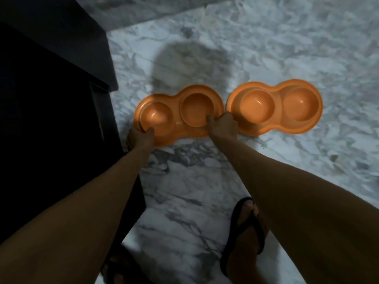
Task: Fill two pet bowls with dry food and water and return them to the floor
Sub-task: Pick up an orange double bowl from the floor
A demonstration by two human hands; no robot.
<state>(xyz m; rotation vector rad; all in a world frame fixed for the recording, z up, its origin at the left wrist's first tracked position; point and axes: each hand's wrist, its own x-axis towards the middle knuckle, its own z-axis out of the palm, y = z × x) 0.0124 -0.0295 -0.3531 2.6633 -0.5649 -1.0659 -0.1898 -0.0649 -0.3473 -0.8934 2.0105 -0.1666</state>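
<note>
Two orange double pet bowls are sitting side by side on a grey-veined marble floor [287, 48], nearly touching, all four wells looking empty. The left hand [140, 137] is gripping the near left rim of the left bowl [176, 117] while the right hand [222, 125] is pinching its near right rim, just beside the right bowl [274, 108]. A dark cabinet [51, 99] is crowding the left bowl's left edge, open floor is spreading beyond and rightward, and a sandalled foot [246, 228] is standing nearer.

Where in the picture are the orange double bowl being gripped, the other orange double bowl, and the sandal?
Gripped double bowl [196, 107]: head view, its right-hand well.
Other double bowl [301, 104]: head view, its right-hand well.
Sandal [240, 220]: head view, black strap over the foot.
</note>
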